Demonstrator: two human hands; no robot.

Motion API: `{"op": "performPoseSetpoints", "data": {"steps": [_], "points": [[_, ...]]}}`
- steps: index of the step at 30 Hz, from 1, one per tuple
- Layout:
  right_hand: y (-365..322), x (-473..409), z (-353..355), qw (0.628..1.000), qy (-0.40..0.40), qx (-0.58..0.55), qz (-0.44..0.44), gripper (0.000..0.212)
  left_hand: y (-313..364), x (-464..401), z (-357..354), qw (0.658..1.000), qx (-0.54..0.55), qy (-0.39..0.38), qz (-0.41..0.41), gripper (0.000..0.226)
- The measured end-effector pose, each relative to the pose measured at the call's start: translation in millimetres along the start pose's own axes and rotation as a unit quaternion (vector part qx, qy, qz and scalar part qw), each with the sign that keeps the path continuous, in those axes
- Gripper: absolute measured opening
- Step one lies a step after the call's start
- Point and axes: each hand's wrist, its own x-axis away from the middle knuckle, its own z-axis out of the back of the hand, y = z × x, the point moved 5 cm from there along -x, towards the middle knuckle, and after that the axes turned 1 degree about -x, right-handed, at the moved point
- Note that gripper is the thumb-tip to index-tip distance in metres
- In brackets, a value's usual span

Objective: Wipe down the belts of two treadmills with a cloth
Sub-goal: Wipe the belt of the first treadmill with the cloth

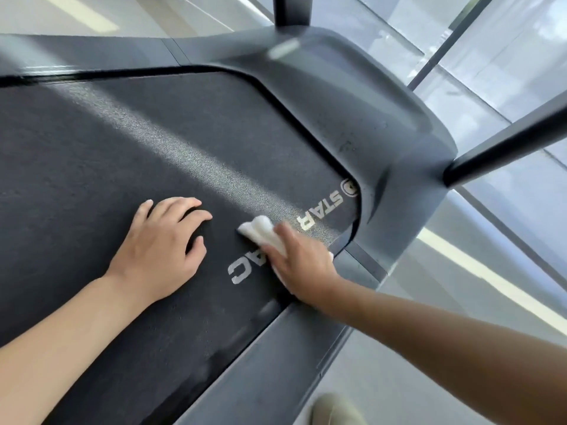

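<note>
Pressing a white cloth (260, 233) onto the dark treadmill belt (107, 142), the right hand (302, 265) grips it beside the printed logo (319, 210). The left hand (162, 243) rests on the belt, fingers (196, 214) released. Pale floor (383, 378) and glass panels (506, 56) lie beyond.

Bright daylight, soft motion blur

A pale glare stripe crosses the belt (190, 154); edges bow from the wide lens; far frame smeared.
</note>
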Motion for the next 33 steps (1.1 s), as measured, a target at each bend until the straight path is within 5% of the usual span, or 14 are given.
{"op": "performPoseSetpoints", "data": {"steps": [3, 6, 13, 19, 22, 27, 33], "points": [[-49.8, 34.4, -22.7, 0.988, -0.024, -0.007, 0.151, 0.031, 2.1, -1.3, 0.2, 1.000, -0.008, 0.005, -0.004, 0.051], [-36.7, 26.8, -21.6, 0.982, -0.059, -0.042, 0.177, 0.034, 4.1, 0.2, 0.2, 1.000, -0.010, 0.005, -0.009, 0.052], [132.1, -48.1, 32.1, 0.993, 0.024, 0.070, -0.090, 0.040, -4.7, 16.9, 4.2, 0.999, -0.005, -0.025, -0.023, 0.055], [128.3, -49.7, 30.1, 0.985, 0.068, 0.072, -0.140, 0.038, -9.3, 24.1, 9.9, 0.999, -0.020, -0.039, -0.016, 0.057], [85.4, -14.1, 17.5, 0.995, 0.032, 0.071, -0.069, 0.036, -0.1, 14.0, 6.2, 0.999, -0.023, -0.045, -0.016, 0.059], [8.2, 45.5, 6.5, 0.969, 0.013, 0.058, 0.241, 0.031, 31.1, -9.9, -12.0, 0.997, -0.013, -0.065, -0.031, 0.062], [120.9, 67.9, 35.0, 0.997, 0.056, 0.059, -0.003, 0.036, 71.8, -9.1, -29.2, 0.993, 0.001, -0.084, -0.084, 0.058]]}}
